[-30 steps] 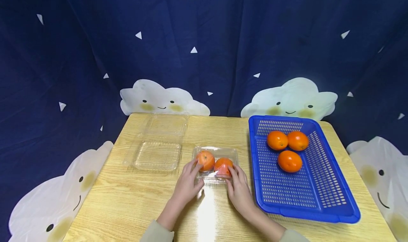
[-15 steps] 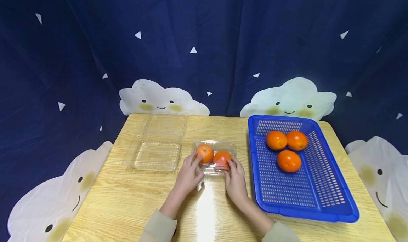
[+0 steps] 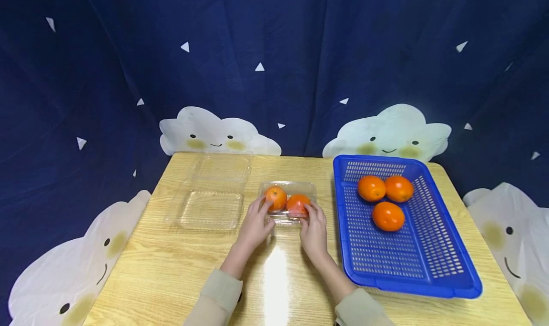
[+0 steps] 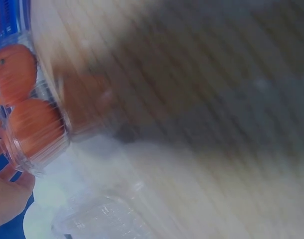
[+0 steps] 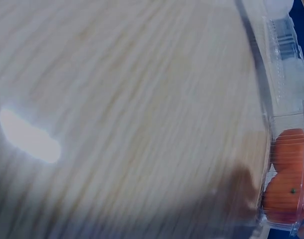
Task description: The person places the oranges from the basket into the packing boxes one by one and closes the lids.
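Note:
A clear plastic clamshell box point(image 3: 284, 217) holds two oranges side by side, a left one point(image 3: 275, 198) and a right one point(image 3: 298, 206). My left hand point(image 3: 253, 227) grips its near left corner, fingers along the side and thumb at the front. At the near right corner my right hand point(image 3: 315, 233) holds it the same way. In the left wrist view, fingertips of the left hand point(image 4: 10, 196) touch the box's end. The right wrist view shows the box point(image 5: 286, 121) at the right edge; most of the right hand is out of frame there.
Left of the hands lies another clear clamshell box point(image 3: 211, 210), its lid point(image 3: 223, 168) folded back open. A blue perforated basket point(image 3: 386, 264) on the right contains three oranges point(image 3: 388, 216). The wooden table point(image 3: 154, 269) ends at a dark blue curtain point(image 3: 274, 40).
Both hands have moved the box with its two oranges away from the body, toward the back of the table. The basket and the other box have stayed put.

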The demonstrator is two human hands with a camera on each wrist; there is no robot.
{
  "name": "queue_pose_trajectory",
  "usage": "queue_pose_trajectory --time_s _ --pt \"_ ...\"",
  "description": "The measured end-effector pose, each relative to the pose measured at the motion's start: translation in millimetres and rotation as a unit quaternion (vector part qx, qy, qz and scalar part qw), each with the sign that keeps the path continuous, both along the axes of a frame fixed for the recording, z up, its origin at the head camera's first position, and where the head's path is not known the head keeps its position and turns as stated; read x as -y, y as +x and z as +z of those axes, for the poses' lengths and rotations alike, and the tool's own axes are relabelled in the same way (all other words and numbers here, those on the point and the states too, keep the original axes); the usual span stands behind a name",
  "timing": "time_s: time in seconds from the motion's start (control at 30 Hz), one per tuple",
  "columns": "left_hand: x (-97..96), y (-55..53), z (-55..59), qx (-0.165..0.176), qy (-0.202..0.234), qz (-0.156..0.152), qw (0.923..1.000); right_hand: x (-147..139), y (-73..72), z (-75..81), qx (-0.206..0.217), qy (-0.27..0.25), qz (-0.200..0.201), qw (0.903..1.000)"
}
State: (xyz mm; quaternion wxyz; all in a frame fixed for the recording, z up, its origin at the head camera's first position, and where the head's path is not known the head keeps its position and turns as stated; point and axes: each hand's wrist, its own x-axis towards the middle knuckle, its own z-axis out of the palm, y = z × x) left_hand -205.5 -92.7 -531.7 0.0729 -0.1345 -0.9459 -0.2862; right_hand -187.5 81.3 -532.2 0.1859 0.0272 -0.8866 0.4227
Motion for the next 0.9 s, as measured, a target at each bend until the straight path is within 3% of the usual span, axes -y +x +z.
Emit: queue_pose_trajectory --time_s 0.33,0.53,0.73,0.9 --pt "-2.0 -22.0 -0.2 0.006 0.018 0.002 0.9998 5 -20.8 4.2 0.029 -0.014 -0.031 0.999" --pt "-4.9 -32.1 -0.2 -0.012 0.022 0.005 0.9997 6 -30.9 5.9 0.031 -0.011 -0.042 0.9986" --pt "-6.8 -38.4 3.2 0.024 0.017 0.011 0.9995 7 -35.5 4.7 0.028 -0.009 -0.05 0.9983" --pt "-7.8 -41.9 4.5 0.027 0.012 0.013 0.9995 10 -37.8 7.7 0.049 -0.015 -0.059 0.997"
